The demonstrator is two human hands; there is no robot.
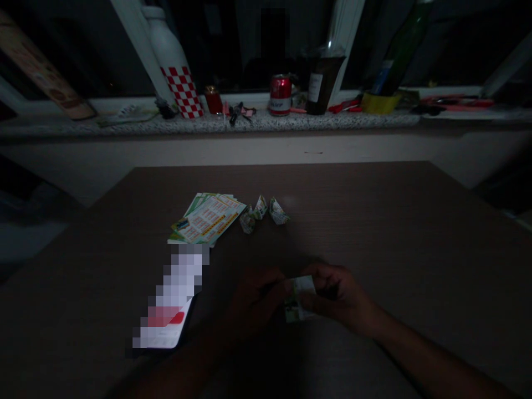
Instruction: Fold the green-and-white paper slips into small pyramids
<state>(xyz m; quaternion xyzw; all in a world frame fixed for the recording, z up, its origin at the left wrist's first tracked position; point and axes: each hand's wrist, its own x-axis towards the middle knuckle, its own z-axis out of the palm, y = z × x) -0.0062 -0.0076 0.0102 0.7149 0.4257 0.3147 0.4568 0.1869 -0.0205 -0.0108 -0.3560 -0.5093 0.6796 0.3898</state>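
Note:
In dim light both hands pinch a small folded piece of printed paper (pixel 300 299) just above the dark wooden table (pixel 394 221). My left hand (pixel 255 302) grips its left edge and my right hand (pixel 336 293) its right side, fingers closed on it. Beyond the hands lie three small folded paper shapes (pixel 264 213) in a row. A fanned stack of printed leaflets (pixel 208 219) rests to their left. A lit phone (pixel 172 302) lies on the table left of my left hand.
A stone windowsill (pixel 124 126) runs along the back with a white bottle with red checks (pixel 174 66), a red can (pixel 280 94), a dark bottle (pixel 324 77), a green bottle (pixel 399 50), tape and small items.

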